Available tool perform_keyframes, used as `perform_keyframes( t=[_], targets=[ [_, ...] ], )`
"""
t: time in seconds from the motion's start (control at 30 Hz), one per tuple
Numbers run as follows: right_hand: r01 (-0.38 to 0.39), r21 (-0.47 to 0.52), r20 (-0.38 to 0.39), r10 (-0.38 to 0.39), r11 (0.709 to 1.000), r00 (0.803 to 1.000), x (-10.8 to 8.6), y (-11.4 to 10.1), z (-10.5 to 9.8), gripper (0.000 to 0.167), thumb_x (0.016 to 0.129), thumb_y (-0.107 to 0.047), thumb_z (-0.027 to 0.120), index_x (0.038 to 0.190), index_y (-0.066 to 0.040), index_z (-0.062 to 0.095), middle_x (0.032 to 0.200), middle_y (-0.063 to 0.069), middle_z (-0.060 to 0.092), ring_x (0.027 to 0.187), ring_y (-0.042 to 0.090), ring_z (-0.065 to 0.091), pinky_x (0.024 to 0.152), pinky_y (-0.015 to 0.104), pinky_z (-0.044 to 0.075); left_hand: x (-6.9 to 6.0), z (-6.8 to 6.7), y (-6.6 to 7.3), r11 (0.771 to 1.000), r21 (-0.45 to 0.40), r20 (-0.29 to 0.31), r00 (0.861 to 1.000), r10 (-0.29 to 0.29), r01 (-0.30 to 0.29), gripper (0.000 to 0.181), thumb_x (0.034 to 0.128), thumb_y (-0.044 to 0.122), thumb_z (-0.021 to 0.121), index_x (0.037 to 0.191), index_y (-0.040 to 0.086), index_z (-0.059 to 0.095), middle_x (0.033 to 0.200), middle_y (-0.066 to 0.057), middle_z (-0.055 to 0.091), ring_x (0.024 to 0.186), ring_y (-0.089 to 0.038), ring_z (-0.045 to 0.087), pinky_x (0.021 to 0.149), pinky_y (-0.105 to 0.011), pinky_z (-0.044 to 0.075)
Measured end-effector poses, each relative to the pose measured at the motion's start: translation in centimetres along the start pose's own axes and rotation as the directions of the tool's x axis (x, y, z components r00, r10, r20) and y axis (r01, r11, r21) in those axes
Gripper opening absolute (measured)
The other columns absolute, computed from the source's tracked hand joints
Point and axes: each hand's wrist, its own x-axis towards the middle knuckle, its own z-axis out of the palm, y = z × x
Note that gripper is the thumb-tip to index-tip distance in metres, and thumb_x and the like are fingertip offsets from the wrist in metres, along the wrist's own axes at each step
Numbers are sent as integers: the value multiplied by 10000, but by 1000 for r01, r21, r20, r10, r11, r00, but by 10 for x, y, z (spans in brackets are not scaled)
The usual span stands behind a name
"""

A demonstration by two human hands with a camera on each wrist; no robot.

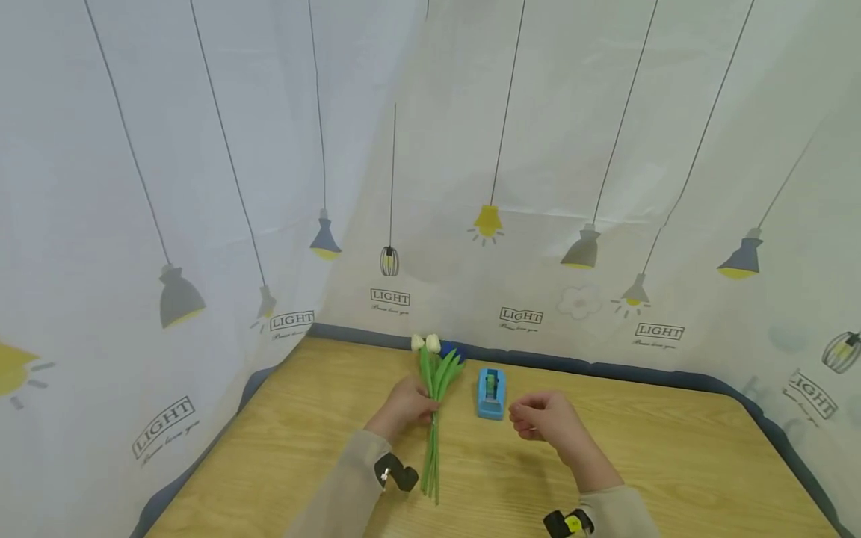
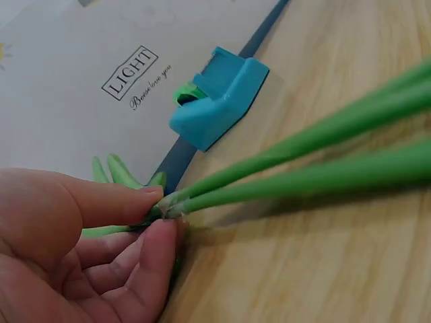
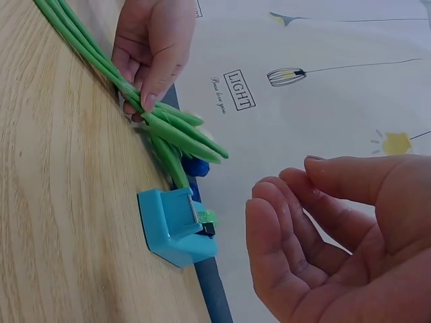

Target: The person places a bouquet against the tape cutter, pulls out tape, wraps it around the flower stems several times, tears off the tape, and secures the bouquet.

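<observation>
My left hand pinches a bunch of artificial tulips around the middle of its green stems, between thumb and fingers. White heads and a blue head are at the far end. In the left wrist view, a bit of clear tape shows on the stems at the fingertips. Right of the flowers stands a blue tape dispenser with a green roll. My right hand hovers just right of the dispenser, fingers loosely curled, with no object visible between them.
The wooden table ends at a dark blue edge. Behind and left of it hangs a pale cloth printed with lamps and the word LIGHT. The stem ends point toward the near side.
</observation>
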Motion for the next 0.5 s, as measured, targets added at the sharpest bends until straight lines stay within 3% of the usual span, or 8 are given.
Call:
perform_keyframes(
  t=[0.33, 0.5],
  targets=[
    [-11, -14, 3, 11, 1000, 1000, 3, 3, 4, 209, 1043, -113, 669, 1091, 79, 737, 904, 104, 754, 746, 157, 675, 689, 303, 665, 1, -10, -5, 999, 21, -139, 989, -45, 48, 192, 775, 80, 921, 798, -17, 756, 714, -95, 732, 525, -92, 671, 531, -196, 610],
    [-43, -69, -9, 43, 997, 999, 4, 8, 2, 203, 1043, -114, 661, 1103, 66, 733, 895, 101, 733, 747, 178, 664, 689, 316, 664, 2, -14, -7, 997, 74, -167, 986, -24, 37, 256, 809, 181, 913, 701, 37, 731, 619, -58, 714, 501, -99, 646, 479, -187, 542]
  ],
)
